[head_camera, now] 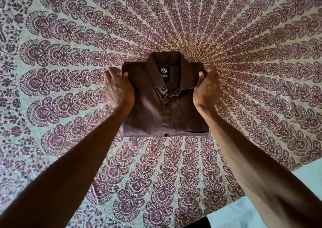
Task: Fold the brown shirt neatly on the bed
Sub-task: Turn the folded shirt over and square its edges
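The brown shirt point(156, 109) lies in the middle of the bed as a compact rectangle, front side up, with collar, black neck label and button placket showing. My left hand point(118, 88) grips its upper left edge, thumb on top and fingers tucked underneath. My right hand point(206, 88) holds the upper right edge the same way, thumb pressed at the shoulder corner. Both forearms reach in from the bottom of the view.
The bed point(69, 53) is covered with a patterned maroon and pale green mandala sheet that fills the view. A pale floor patch point(261, 215) shows past the bed's edge at the bottom right.
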A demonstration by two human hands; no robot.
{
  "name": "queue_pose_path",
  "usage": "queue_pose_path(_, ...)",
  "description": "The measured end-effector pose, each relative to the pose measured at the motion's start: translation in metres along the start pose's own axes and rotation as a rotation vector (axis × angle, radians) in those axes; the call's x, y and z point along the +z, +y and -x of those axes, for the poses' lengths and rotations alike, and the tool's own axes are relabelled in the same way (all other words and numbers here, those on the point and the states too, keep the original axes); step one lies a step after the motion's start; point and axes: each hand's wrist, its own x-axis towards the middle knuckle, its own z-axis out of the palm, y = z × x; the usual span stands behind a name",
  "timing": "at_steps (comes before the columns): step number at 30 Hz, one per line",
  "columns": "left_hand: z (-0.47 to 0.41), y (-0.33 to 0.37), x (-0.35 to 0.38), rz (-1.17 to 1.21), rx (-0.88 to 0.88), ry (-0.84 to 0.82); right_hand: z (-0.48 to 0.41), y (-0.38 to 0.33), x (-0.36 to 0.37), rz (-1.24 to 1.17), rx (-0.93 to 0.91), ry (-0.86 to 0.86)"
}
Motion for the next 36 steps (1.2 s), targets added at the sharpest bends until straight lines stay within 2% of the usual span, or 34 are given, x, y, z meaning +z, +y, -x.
queue_pose_path(2, 0.02, 0.006, -0.001, -0.003, 0.051, 0.072, 0.004, 0.002, -0.007, -0.033, -0.02, 0.085)
queue_pose_path(4, 0.046, 0.009, 0.0, 0.013, 0.28, 0.091, 0.017, 0.007, -0.017, 0.04, -0.045, 0.104)
queue_pose_path(6, 0.069, 0.004, 0.009, -0.07, 0.459, 0.002, 0.04, 0.011, -0.025, 0.145, -0.075, -0.009)
queue_pose_path(8, 0.078, -0.003, 0.023, -0.153, 0.505, -0.08, 0.059, 0.015, -0.028, 0.189, -0.094, -0.169)
queue_pose_path(12, 0.066, -0.005, 0.037, -0.225, 0.492, -0.132, 0.066, 0.02, -0.008, 0.174, -0.127, -0.341)
queue_pose_path(17, 0.059, 0.0, 0.035, -0.182, 0.456, -0.126, 0.06, 0.019, -0.001, 0.186, -0.096, -0.337)
queue_pose_path(19, 0.057, -0.001, 0.027, -0.111, 0.329, -0.047, 0.061, 0.015, -0.009, 0.157, -0.059, -0.261)
queue_pose_path(22, 0.048, -0.004, 0.012, -0.017, -0.032, 0.024, 0.059, 0.012, -0.023, 0.062, 0.079, -0.187)
queue_pose_path(25, 0.04, -0.001, -0.002, 0.021, -0.251, -0.102, 0.047, 0.007, -0.026, -0.031, 0.237, -0.297)
queue_pose_path(28, 0.032, 0.007, -0.013, 0.077, -0.347, -0.226, 0.028, 0.005, -0.025, -0.125, 0.342, -0.397)
queue_pose_path(32, 0.029, 0.008, -0.018, 0.224, -0.28, -0.231, 0.012, 0.009, -0.021, -0.288, 0.362, -0.459)
queue_pose_path(36, 0.04, -0.006, -0.021, 0.363, 0.029, -0.17, 0.03, 0.012, -0.025, -0.573, 0.284, -0.387)
